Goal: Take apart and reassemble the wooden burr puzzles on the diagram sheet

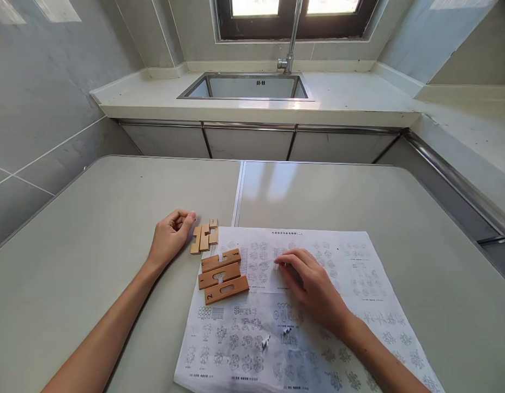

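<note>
Printed sheet (256, 305) on bench (92, 234) | three brown blocks (232, 271) near its left edge | left hand (170, 237): fingers curled together beside pale blocks (204, 240) | right hand (307, 281): over sheet, fingers bent, cannot tell if together

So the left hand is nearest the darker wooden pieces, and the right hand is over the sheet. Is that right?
Not quite: the head view shows the left hand nearest the lighter pieces. The right hand is indeed over the sheet.
</note>
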Demonstrator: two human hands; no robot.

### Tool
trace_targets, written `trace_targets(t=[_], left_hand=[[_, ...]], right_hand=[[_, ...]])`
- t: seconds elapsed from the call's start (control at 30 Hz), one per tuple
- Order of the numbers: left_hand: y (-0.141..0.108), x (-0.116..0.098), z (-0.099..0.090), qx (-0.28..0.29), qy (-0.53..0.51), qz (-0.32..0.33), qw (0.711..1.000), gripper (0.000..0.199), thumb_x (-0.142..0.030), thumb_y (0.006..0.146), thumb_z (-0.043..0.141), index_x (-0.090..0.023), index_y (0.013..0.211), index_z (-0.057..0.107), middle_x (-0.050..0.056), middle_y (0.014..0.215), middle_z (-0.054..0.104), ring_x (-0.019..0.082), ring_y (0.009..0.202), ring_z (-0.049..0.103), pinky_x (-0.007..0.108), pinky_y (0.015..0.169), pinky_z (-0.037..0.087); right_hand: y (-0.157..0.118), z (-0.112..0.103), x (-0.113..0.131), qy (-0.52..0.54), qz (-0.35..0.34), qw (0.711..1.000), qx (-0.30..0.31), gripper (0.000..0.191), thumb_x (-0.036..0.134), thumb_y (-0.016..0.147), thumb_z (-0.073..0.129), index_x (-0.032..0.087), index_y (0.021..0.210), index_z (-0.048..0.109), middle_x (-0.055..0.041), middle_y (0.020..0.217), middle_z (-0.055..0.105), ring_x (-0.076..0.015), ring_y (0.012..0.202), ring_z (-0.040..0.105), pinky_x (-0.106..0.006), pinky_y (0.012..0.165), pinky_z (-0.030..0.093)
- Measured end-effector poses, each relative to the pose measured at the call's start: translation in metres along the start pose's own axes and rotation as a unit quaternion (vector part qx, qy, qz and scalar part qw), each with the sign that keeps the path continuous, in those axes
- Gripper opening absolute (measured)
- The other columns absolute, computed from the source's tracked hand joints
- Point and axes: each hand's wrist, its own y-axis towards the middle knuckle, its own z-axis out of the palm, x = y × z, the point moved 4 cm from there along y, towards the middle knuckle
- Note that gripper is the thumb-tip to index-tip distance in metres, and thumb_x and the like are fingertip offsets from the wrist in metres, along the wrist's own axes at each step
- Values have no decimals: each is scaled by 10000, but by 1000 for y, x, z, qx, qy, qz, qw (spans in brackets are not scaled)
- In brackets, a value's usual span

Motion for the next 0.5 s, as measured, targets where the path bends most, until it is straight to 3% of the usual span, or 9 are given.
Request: trace_targets(t=[0.5], left_hand=[[-3,-5,-1,-8,5,22,1000,342,-518,936,610,-196,835,669,-33,637,544,124,582,469,243,564,377]], right_hand=[[1,0,1,-10,-8,1000,4,195,169,1069,498,281,1149,636,-92,1097,702,-284,1040,671,-475,856,610]])
